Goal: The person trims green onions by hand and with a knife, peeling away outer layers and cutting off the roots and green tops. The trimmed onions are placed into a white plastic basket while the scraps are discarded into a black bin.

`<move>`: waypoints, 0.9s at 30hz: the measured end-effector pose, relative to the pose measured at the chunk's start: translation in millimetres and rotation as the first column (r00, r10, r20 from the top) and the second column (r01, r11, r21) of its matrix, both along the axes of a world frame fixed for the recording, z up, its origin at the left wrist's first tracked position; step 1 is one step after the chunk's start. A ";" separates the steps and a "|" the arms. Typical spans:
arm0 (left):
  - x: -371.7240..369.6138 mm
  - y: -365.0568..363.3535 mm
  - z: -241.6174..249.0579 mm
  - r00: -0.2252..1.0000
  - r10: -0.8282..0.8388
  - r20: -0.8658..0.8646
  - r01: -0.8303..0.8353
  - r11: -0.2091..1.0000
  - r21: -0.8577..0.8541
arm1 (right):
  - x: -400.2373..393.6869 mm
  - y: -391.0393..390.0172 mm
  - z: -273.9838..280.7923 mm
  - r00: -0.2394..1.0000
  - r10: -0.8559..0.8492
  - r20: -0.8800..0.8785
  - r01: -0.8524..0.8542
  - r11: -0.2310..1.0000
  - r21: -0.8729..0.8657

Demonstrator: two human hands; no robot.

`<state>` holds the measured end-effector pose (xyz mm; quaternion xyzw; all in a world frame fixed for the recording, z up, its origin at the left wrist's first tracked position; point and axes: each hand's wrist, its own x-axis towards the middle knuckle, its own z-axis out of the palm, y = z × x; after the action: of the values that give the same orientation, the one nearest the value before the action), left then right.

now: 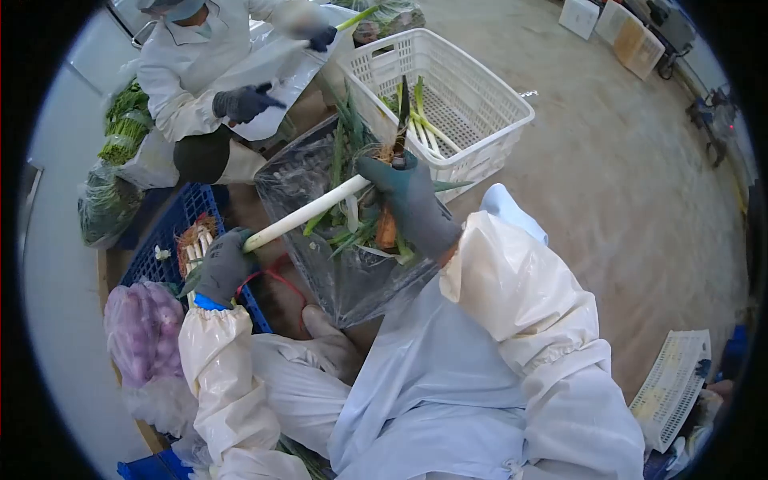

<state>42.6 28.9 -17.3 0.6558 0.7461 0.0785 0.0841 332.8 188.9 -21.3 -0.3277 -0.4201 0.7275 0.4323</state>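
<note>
A long white leek (308, 211) slants across the middle over a bin lined with clear plastic (348, 288). My left hand (224, 268), in a grey glove, is closed around its lower left end, where a bit of green shows. My right hand (410, 200), also gloved, is closed on a knife with a dark upright blade (402, 120) and a wooden handle (386, 230). The leek's root end touches that hand at the thumb. Green leek leaves and trimmings (344, 152) lie in the bin below. How the right fingers wrap the handle is partly hidden.
A white crate (492, 92) with several trimmed leeks (428, 132) stands beyond the bin. Leeks with roots (196, 244) lie in a blue crate (164, 240) at left, near a bag of purple produce (144, 332). A co-worker with dark gloves (244, 104) sits opposite.
</note>
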 end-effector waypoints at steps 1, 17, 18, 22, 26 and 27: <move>0.4 2.1 -5.1 0.998 -0.019 0.053 0.017 0.999 0.044 | -5.9 5.0 -7.9 1.000 -0.009 -0.010 0.009 1.000 -0.008; 61.4 76.4 -15.8 0.789 -0.009 0.615 0.050 0.997 -0.050 | -36.9 4.5 -26.2 0.991 -0.093 0.099 0.091 0.996 0.019; 59.8 75.4 -9.3 0.821 0.026 0.570 0.006 0.998 -0.055 | -27.1 20.5 -38.8 0.982 -0.099 0.160 0.088 0.993 0.080; 57.3 67.9 15.6 0.795 0.120 0.594 -0.103 0.993 -0.063 | -12.1 12.6 6.7 0.971 -0.202 0.127 0.186 0.974 0.131; 54.5 66.2 11.0 0.837 0.052 0.545 -0.100 0.993 0.060 | -18.6 -17.8 -5.4 0.944 0.009 0.329 -0.124 0.937 0.328; 53.7 65.7 10.2 0.861 0.031 0.507 -0.090 0.992 0.092 | -21.0 -30.5 -6.1 0.919 0.029 0.394 -0.194 0.903 0.384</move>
<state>96.2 94.6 -7.1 0.5922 0.7128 0.2920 0.2366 311.8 158.5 -27.4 -0.3375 -0.6590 0.5681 0.3593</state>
